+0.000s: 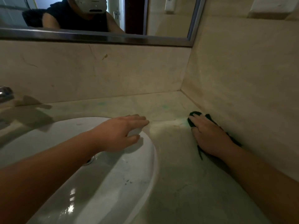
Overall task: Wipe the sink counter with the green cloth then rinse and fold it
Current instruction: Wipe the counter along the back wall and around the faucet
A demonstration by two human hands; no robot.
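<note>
Head: right hand (pixel 210 136) flat on green cloth (pixel 191 122).

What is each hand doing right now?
Left hand: open, fingers straight, at the sink rim.
Right hand: open, pressing the green cloth flat on the counter.

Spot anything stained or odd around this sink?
Yes: a yellowish smear marks the backsplash below the mirror, faint green blotches tint the counter near the wall, and dark specks dot the sink basin.
</note>
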